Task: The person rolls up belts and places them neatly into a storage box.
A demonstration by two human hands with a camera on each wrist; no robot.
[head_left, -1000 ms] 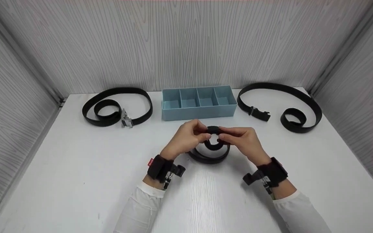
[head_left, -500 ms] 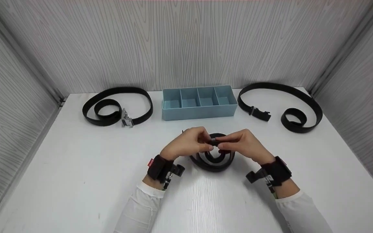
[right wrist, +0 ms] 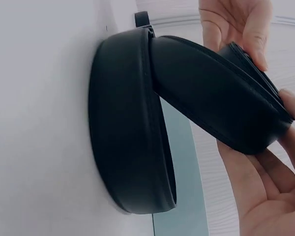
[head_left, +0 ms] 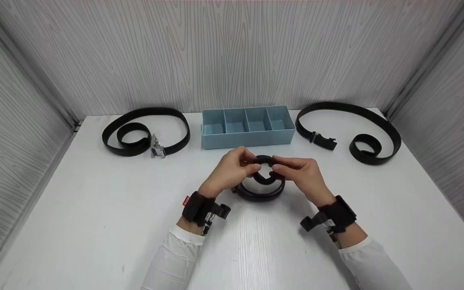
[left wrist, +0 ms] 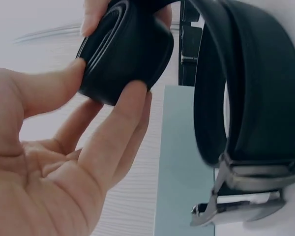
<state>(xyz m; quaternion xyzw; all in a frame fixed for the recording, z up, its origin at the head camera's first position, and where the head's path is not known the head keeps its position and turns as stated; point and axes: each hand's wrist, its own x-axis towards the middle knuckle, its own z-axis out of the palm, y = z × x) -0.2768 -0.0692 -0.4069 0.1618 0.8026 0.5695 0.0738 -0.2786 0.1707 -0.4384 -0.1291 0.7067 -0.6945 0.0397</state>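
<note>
A black belt (head_left: 260, 197) lies partly coiled in front of the blue box, in the middle of the table. My left hand (head_left: 232, 169) pinches the left side of its small inner coil between thumb and fingers. From the other side, my right hand (head_left: 302, 175) grips the same coil. The left wrist view has the rolled end (left wrist: 125, 54) held up in the fingers, with the metal buckle (left wrist: 246, 184) hanging at the outer loop's end. In the right wrist view the wide outer loop (right wrist: 128, 123) stands on edge against the table, joined to the coil.
A blue box (head_left: 248, 140) with several compartments stands at the back. To its left lies a loosely curled black belt with a silver buckle (head_left: 158, 149). Another black belt (head_left: 391, 129) curls at the back right. Patterned panels (head_left: 232, 56) enclose the table.
Both hands drew the coil towards me, then moved back away to about where they were a second ago. The belt's outer loop shifted with them. The other belts and box stayed put.
</note>
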